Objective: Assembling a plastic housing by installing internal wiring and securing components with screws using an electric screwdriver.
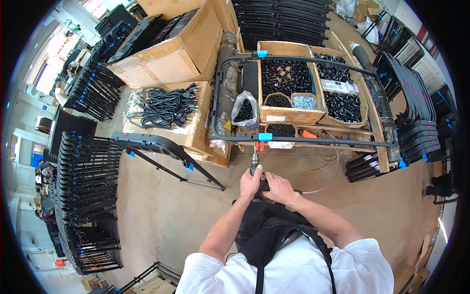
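Observation:
Both my hands are closed on a power drill, held in front of my body with its chuck and thin bit pointing away from me. My left hand wraps the drill's body just behind the chuck. My right hand grips it farther back, where much of the drill is hidden. The bit's tip is close to the near bar of a black rectangular tube frame; whether it touches cannot be made out. On that bar, right of the bit, sits a blue clip; another blue clip is on the far bar.
Beneath the frame stand cardboard boxes of black plastic parts, a tub of dark screws and a clear bag. Black cables lie on a carton to the left. A folded-leg black frame stands nearby. Stacked black frames line the left.

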Demonstrator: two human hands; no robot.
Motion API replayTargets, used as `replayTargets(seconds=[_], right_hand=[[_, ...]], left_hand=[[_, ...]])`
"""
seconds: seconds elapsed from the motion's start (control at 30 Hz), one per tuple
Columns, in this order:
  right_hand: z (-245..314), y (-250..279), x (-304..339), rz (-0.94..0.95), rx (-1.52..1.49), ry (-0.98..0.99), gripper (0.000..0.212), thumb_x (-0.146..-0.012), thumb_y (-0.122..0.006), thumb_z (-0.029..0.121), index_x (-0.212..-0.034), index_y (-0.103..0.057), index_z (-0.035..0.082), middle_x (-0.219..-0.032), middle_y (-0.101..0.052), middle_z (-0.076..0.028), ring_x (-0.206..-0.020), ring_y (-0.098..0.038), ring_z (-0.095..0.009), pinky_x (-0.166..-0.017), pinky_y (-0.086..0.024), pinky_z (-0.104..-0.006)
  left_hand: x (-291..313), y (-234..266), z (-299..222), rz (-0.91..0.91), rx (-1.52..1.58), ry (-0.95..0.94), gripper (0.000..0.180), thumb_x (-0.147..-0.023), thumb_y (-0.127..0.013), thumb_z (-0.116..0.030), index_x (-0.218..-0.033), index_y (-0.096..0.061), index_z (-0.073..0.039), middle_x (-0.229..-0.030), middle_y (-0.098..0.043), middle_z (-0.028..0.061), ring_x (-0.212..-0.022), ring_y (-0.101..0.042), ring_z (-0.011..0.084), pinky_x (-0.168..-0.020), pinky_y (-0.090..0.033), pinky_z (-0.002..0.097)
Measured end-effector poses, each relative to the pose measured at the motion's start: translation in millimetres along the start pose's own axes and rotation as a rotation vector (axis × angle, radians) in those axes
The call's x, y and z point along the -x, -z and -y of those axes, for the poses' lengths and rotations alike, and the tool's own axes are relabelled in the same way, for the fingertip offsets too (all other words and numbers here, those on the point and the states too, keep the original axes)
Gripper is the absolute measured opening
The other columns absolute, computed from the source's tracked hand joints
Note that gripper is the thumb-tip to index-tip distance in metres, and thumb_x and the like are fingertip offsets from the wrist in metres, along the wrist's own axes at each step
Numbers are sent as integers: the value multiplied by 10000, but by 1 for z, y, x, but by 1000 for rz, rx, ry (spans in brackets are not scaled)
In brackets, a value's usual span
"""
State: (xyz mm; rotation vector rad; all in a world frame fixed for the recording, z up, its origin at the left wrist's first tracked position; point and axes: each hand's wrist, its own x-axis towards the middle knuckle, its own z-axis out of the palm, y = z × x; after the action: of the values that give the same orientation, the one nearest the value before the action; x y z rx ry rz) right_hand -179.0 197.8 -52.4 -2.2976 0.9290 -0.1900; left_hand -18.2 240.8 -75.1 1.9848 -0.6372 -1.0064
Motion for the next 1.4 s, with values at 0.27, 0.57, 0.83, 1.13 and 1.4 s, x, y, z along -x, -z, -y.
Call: replayTargets(seconds=[0.27,0.57,0.83,1.13,1.4], right_hand=[[6,-2,-12,67,-7,-49,576,-808,-845,293,-1138,-487,-14,-1091,-704,-274,-1076,-690,-452,-924,-562,-522],[19,14,-20,127,54,-109,824,-801,-873,341,-1375,-434,-55,-1179,-711,-293,-1097,-710,-425,-927,-575,-496],[15,6,-20,9,108,10,633,-815,-853,286,-1277,-522,6,-1236,-609,-219,-1168,-634,-417,-954,-556,-525],[21,-1,-12,29,59,-22,583,-814,-855,240,-1257,-543,26,-1291,-548,-203,-1197,-607,-420,-970,-544,-552],[24,-1,-4,20,63,-16,563,-820,-850,234,-1248,-548,30,-1282,-555,-197,-1190,-620,-401,-946,-556,-543]], left_hand=[[-8,10,-9,48,-31,9,607,-969,-669,-599,-990,-710,7,-886,-732,172,-883,-707,310,-838,-537,446],[-21,9,-10,43,-117,15,603,-974,-662,-591,-1064,-696,5,-958,-733,180,-951,-709,314,-879,-532,447],[-28,5,-8,45,-95,23,639,-965,-680,-595,-1160,-665,14,-1035,-740,190,-979,-713,306,-891,-539,437],[-23,7,-1,41,-105,36,632,-965,-679,-596,-1122,-685,16,-1048,-747,199,-990,-714,300,-873,-542,434],[-14,6,5,41,-51,2,567,-992,-680,-561,-1069,-681,1,-945,-716,126,-887,-659,228,-822,-526,404]])
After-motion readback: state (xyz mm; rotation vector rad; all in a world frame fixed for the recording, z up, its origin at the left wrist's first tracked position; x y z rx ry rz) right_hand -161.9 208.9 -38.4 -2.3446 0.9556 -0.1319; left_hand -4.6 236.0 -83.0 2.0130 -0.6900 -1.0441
